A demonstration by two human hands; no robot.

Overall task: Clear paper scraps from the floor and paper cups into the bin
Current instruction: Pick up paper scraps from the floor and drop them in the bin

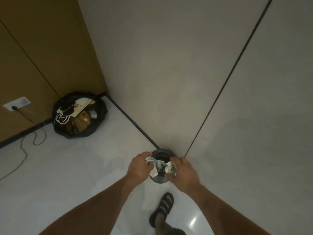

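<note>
Both hands are closed on crumpled paper. The left hand [138,167] curls its fingers round the left scrap [150,160], and the right hand [183,173] pinches the right scrap [170,169]. Both scraps are held directly over the mouth of the bin [161,152], just below frame centre toward 6 o'clock. More crumpled white paper shows between the hands. Cannot tell whether it is held or already inside.

Grey wall [169,65]: fills the frame from 12 to 4 o'clock. It is plain, with one thin dark seam [237,70] running diagonally down to the floor beside the bin.

Floor [76,167]: glossy white tile, with a bright glare patch at 5 o'clock.

Brown panelling [42,39]: at 10 to 11 o'clock, meeting the grey wall in a corner. Black skirting [128,116] lines the foot of both walls.

Black bag [101,112]: open, sitting on the floor in that corner at 9 o'clock. It is stuffed with cardboard and paper bags with white cord handles.

Sandal [165,206]: dark and strapped, on a foot at 6 o'clock, near the bin.

Socket [17,103]: a white plate on the panelling at the far 9 o'clock edge, with a plug in it. The cable [25,150] trails in loops across the floor.
</note>
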